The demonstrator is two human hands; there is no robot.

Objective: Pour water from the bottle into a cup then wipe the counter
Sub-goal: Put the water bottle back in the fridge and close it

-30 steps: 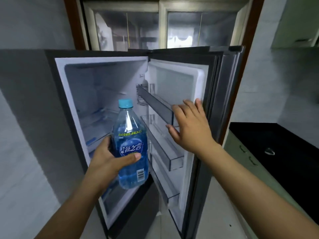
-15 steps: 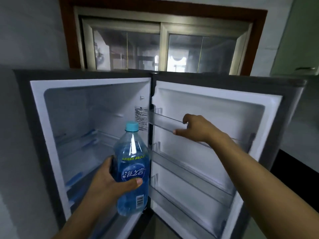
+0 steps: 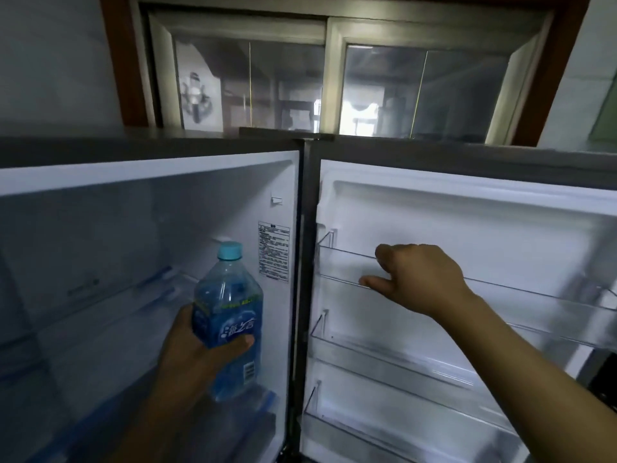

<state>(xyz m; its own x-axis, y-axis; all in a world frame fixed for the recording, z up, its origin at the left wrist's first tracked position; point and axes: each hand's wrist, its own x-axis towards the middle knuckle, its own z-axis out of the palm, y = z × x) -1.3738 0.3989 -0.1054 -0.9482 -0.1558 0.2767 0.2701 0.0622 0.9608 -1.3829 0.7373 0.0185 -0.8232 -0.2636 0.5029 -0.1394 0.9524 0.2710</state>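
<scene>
Blue bottle [image 3: 230, 315]; white fridge door [image 3: 467, 208]

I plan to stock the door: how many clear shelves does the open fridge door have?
3: top shelf, gripped by the right hand; middle shelf below it; bottom shelf near the frame's edge. More may hide lower.

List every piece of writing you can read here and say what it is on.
bottle label, white brand lettering: "海之言", as best it reads.
green band above it on the label: small characters, too blurred to read.
barcode on the label: digits too small to read.
sticker on the inner wall of the fridge: fine print, too small to read.
</scene>
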